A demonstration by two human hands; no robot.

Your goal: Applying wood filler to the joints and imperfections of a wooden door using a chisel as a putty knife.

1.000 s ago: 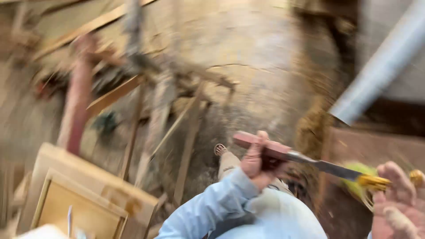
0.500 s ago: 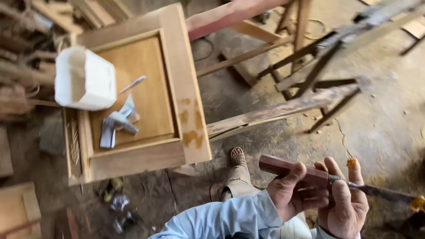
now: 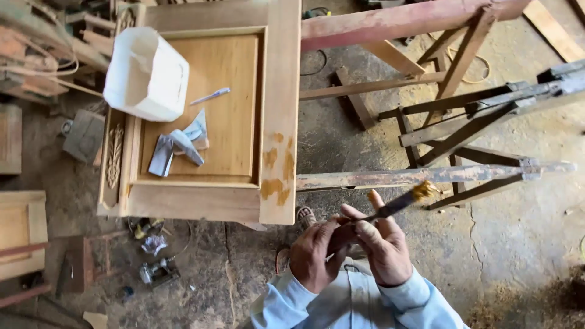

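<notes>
A slim dark-handled brush with yellow-stained bristles (image 3: 390, 208) was held before the chest, both the left hand (image 3: 312, 256) and right hand (image 3: 384, 247) curled shut round its handle, while the framed wooden panel (image 3: 210, 116) already bore yellow patches.

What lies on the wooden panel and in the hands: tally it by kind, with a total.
white plastic container: 1
grey flat scraper-like pieces, overlapping, so the count is approximate: 3
thin pale stick: 1
brush, held by the left hand and the right hand: 1
Total: 6
</notes>
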